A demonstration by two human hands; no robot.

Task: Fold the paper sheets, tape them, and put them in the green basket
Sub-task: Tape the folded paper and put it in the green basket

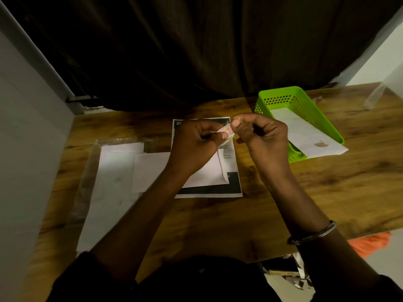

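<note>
The left hand (196,139) and right hand (260,132) both pinch a tape strip (226,132) above the folded sheet (205,171). A folded paper (305,131) overhangs the green basket (281,100) at its near rim; open table (349,182) lies right of it

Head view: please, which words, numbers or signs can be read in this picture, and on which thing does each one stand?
"2", then a half-hidden character, perhaps "9": white on the black top band of the printed sheet, cut off by the left hand.
Small print lines near the sheet's right edge: too blurred to read.
On the tape piece and the green basket: no text seen.
</note>
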